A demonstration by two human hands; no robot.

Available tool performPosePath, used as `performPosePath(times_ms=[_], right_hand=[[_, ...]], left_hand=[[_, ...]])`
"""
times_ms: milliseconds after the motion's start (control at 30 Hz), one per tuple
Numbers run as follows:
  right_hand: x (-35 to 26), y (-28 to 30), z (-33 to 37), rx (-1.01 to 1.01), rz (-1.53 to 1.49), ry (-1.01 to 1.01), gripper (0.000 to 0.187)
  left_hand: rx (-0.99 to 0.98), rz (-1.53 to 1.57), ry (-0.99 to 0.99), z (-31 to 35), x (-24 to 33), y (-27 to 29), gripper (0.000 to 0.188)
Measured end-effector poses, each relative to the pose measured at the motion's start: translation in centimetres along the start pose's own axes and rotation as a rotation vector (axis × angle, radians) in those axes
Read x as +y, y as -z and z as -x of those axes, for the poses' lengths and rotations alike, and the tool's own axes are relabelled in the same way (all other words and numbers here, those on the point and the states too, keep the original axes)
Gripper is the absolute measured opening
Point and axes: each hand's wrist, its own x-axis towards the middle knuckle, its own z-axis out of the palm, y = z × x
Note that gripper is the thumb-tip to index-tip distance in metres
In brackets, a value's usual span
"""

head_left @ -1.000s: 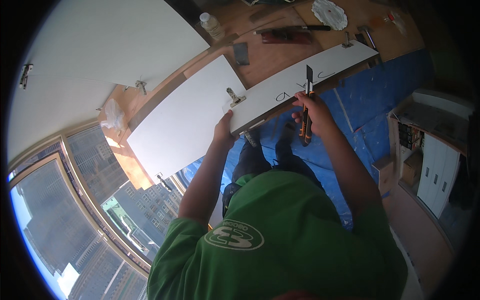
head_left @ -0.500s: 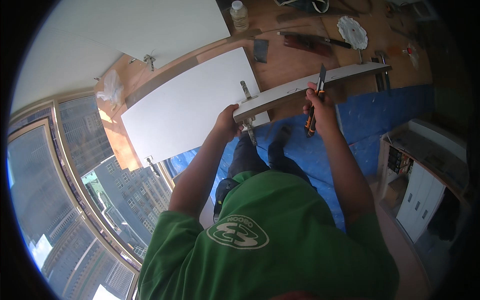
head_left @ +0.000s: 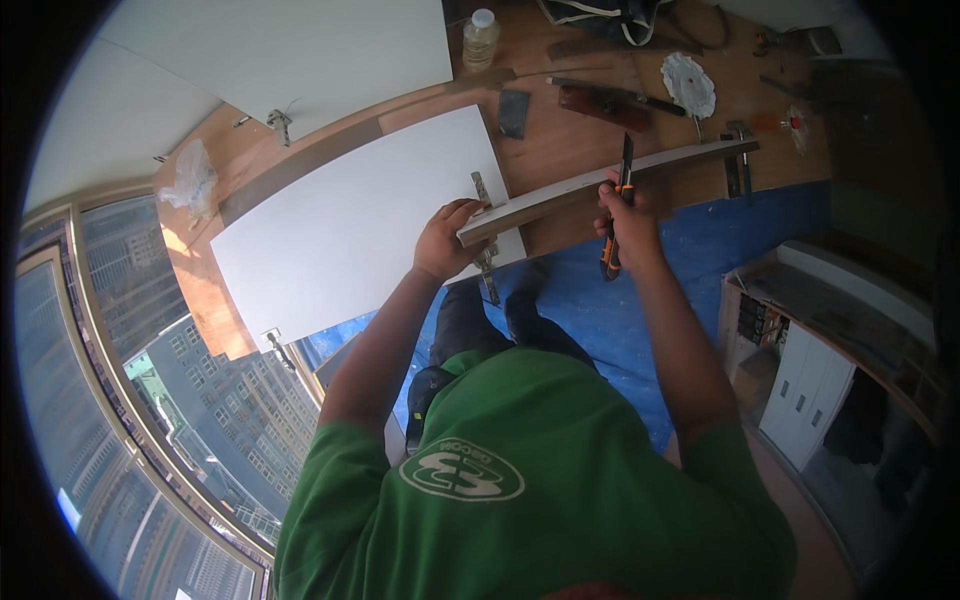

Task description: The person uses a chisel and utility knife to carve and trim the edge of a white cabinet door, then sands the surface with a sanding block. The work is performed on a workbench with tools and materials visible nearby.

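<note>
My left hand (head_left: 448, 240) is closed around the left end of a long narrow white board (head_left: 560, 202), fingers over its top and far side. This board slants up to the right above the workbench. In my right hand (head_left: 632, 222) is a black and orange utility knife (head_left: 612, 248), its dark blade out and pointing away from me. The right hand is close against the board's near edge. Beneath the left hand lies a wide white panel (head_left: 350, 215) with metal hinges (head_left: 479, 188) at its right end and another hinge (head_left: 275, 345) at the near left corner.
On the wooden workbench (head_left: 560, 150) are a clear bottle (head_left: 480, 42), a dark square piece (head_left: 513, 113), a white crumpled disc (head_left: 689, 85), a hammer (head_left: 740, 150) and a plastic bag (head_left: 192, 185). Blue sheeting (head_left: 690, 260) covers the floor. Windows (head_left: 90, 380) stand left, a cabinet (head_left: 810, 390) right.
The narrow board has tipped, so less of its white face shows. My left hand has shifted its fingers up over the board's end. The knife stays in my right hand, its blade more upright.
</note>
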Motion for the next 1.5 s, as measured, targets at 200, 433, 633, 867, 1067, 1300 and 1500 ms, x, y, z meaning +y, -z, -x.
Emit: performPosePath(times_ms=[200, 433, 633, 867, 1067, 1300, 1500], right_hand=[[-1.8, 1.3, 3.2, 0.071, -0.146, 0.058, 0.047], [-3.5, 3.3, 5.2, 0.062, 0.052, 0.057, 0.042], [-4.5, 3.5, 5.7, 0.091, 0.083, -0.044, 0.045], [-3.3, 4.0, 4.7, 0.082, 0.278, -0.073, 0.048], [-4.5, 3.5, 4.6, 0.072, 0.355, -0.032, 0.050], [-4.5, 3.9, 3.5, 0.072, 0.500, 0.008, 0.054], [-4.3, 4.3, 0.8, 0.112, 0.942, 0.143, 0.045]], left_hand=[[-0.143, 0.119, -0.038, -0.6, -2.2, -0.5, 0.054], [-0.140, 0.122, -0.095, -0.7, -2.5, -0.6, 0.054], [-0.142, 0.079, -0.148, -0.5, -2.5, -0.3, 0.060], [-0.192, 0.088, -0.136, -0.9, -3.0, -0.3, 0.056], [-0.164, 0.070, -0.157, -0.7, -3.2, -0.6, 0.053], [-0.162, 0.107, -0.167, -0.8, -3.2, -0.4, 0.057], [-0.156, 0.075, -0.197, -0.5, -3.4, -0.6, 0.056]])
